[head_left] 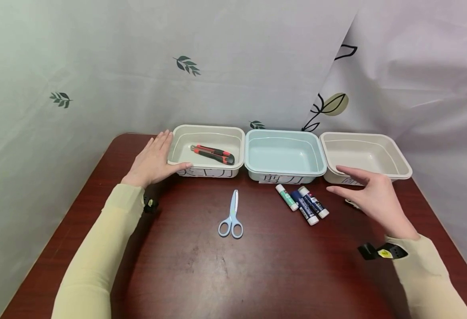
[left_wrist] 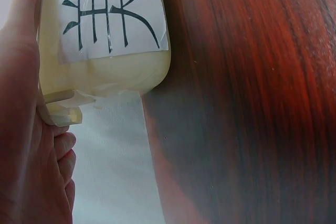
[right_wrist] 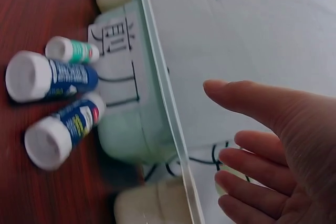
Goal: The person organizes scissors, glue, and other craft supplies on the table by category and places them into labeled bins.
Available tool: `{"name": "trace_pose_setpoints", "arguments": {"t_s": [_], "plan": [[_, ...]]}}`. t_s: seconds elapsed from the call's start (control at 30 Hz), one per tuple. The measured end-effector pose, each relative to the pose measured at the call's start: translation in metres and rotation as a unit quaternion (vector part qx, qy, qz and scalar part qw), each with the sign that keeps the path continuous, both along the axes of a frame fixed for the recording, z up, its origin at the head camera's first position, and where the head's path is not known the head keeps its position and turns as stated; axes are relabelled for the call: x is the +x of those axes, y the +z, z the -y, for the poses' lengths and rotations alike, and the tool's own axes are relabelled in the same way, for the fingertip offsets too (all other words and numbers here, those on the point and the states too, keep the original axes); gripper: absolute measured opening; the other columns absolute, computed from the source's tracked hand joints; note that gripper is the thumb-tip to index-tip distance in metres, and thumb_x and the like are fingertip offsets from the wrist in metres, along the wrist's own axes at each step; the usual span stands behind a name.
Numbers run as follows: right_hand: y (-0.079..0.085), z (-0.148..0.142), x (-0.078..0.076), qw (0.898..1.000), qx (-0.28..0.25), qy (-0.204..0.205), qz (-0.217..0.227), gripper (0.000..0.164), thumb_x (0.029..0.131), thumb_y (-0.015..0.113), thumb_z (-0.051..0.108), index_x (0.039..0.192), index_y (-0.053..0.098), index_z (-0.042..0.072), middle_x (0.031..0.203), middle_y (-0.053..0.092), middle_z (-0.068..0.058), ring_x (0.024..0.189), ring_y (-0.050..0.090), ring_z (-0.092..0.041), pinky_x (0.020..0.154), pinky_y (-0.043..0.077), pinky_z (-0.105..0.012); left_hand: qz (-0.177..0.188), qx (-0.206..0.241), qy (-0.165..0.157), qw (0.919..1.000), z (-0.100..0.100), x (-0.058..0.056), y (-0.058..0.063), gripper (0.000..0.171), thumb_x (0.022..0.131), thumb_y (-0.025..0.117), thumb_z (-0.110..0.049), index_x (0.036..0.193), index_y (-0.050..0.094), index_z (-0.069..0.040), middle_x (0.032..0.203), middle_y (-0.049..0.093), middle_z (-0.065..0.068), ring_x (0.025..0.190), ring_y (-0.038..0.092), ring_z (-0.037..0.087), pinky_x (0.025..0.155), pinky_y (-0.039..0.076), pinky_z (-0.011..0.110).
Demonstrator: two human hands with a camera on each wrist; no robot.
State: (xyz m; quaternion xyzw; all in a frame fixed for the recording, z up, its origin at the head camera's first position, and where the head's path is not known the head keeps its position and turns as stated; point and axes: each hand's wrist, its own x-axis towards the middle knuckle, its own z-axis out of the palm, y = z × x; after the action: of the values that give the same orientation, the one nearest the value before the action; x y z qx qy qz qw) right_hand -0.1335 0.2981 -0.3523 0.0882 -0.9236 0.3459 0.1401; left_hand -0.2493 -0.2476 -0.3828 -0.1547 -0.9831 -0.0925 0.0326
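My left hand (head_left: 153, 159) rests against the left end of a cream bin (head_left: 177, 153), fingers straight along its side and thumb by the front rim. In that bin lie red-and-black utility knives (head_left: 214, 154). The left wrist view shows the same hand against the bin's labelled wall (left_wrist: 115, 69). My right hand (head_left: 377, 199) hovers by the front of the right-hand beige bin (head_left: 406, 170), thumb and fingers apart, holding nothing. Under it a small metallic object (head_left: 352, 204) is mostly hidden. Several glue sticks (head_left: 312, 201) lie left of this hand, also seen in the right wrist view.
Between the two outer bins stands a light blue bin (head_left: 285, 170), with a paper label in front. Light blue scissors (head_left: 231, 217) lie on the dark red wooden table (head_left: 201, 279), blades pointing away. A patterned white sheet (head_left: 233, 66) hangs behind.
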Motion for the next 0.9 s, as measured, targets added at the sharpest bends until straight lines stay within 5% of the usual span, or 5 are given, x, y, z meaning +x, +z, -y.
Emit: {"name": "trace_pose_setpoints", "arguments": {"t_s": [0.33,0.57,0.7,0.9], "plan": [[0.001,-0.029,0.014,0.998,0.014,-0.048,0.04,0.058,0.074,0.093,0.039,0.126,0.075,0.018,0.118,0.073,-0.007,0.099,0.054,0.013,0.079,0.038,-0.001,-0.001,0.001,0.0,1.0,0.0,0.001,-0.001,0.12,0.086,0.052,-0.081,0.16,0.015,0.005,0.166,0.015,0.024,0.154,0.01,0.035,0.124,0.006,0.048],[0.0,-0.045,0.022,0.995,0.035,-0.07,0.065,0.054,0.074,0.091,0.046,0.121,0.077,0.025,0.113,0.074,0.001,0.102,0.051,0.007,0.077,0.037,-0.005,0.002,0.001,0.001,1.0,0.001,0.001,-0.001,0.12,0.086,0.052,-0.081,0.161,0.014,0.004,0.166,0.014,0.024,0.154,0.008,0.034,0.124,0.004,0.046],[-0.003,-0.054,0.027,0.992,0.052,-0.08,0.077,0.054,0.074,0.091,0.048,0.119,0.077,0.022,0.115,0.074,-0.007,0.101,0.049,0.005,0.075,0.038,-0.012,0.001,0.0,0.0,1.0,0.002,0.0,-0.001,0.12,0.087,0.052,-0.081,0.161,0.014,0.005,0.166,0.013,0.024,0.154,0.008,0.034,0.124,0.004,0.047],[-0.013,-0.068,0.029,0.989,0.074,-0.083,0.1,0.057,0.077,0.089,0.046,0.122,0.076,0.015,0.118,0.071,-0.013,0.107,0.053,-0.016,0.073,0.039,-0.018,0.004,0.004,0.0,1.0,0.0,0.001,0.0,0.12,0.086,0.052,-0.082,0.161,0.014,0.005,0.166,0.013,0.024,0.154,0.007,0.034,0.124,0.004,0.047]]}}
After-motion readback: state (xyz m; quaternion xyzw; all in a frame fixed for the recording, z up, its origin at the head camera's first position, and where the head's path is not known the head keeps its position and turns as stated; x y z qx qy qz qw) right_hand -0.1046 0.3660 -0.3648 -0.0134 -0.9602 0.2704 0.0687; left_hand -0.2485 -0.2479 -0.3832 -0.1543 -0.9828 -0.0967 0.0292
